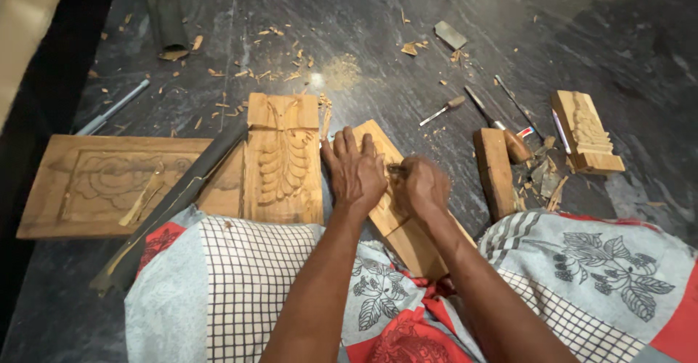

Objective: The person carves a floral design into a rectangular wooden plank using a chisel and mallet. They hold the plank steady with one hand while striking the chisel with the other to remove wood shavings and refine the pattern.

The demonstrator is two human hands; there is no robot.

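Head view: left hand lies flat, fingers spread, pressing the long pale wooden plank on the dark stone floor. Right hand is clenched around a small carving tool, tip on the plank. Carved leaf-pattern wooden panel lies just left.

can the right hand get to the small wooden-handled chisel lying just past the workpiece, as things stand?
Probably yes, once freed. The right hand is closed on a tool at the wooden piece; the small chisel lies on bare floor just beyond it, with only wood chips between.
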